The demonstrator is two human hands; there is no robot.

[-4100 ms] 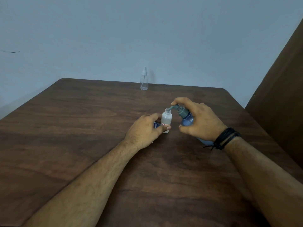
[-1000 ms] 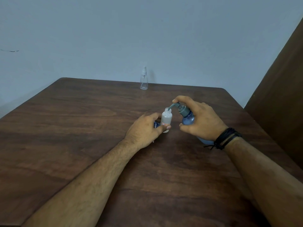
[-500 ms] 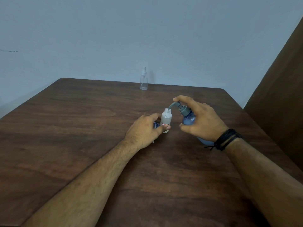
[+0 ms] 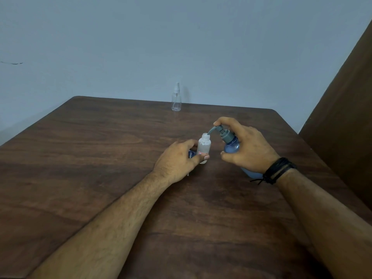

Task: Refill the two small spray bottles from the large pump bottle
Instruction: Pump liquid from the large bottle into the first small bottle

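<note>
Little has shifted since a second ago: pump head point(image 4: 218, 129) sits slightly higher under the right forefinger, spout tip still over the uncapped small bottle point(image 4: 204, 147). Left hand point(image 4: 177, 160) pinches that bottle low, thumb across its label, upright on the table point(image 4: 100, 158). Right hand point(image 4: 247, 148) wraps the large pump bottle point(image 4: 231, 147), tilted leftward. Second spray bottle point(image 4: 176, 99) stands capped, well beyond both grips, at the far edge. Open wood left of the left hand.
</note>
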